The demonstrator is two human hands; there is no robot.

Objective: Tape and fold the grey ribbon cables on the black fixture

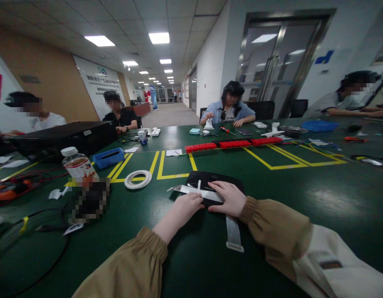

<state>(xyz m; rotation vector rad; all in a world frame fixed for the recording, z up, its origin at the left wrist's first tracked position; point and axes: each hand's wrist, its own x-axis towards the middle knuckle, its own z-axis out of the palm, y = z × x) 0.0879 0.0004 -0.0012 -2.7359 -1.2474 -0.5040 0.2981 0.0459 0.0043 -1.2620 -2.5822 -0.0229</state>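
Note:
A flat black device [210,181] lies on the green table [303,198] in front of me, with a white tape strip [197,192] laid across its near edge. My left hand [186,207] is curled, its fingertips pressing on the strip at the device's near left corner. My right hand [228,198] lies flat with fingers stretched out on the device and the strip. A grey ribbon strip [233,234] runs from under my right wrist toward me.
A roll of white tape [138,179] lies to the left, beside a bottle [78,165], a blue tray [109,157] and a black case [67,138]. Red blocks [233,144] and yellow lines cross the table's middle. Several other people sit along the far and side edges.

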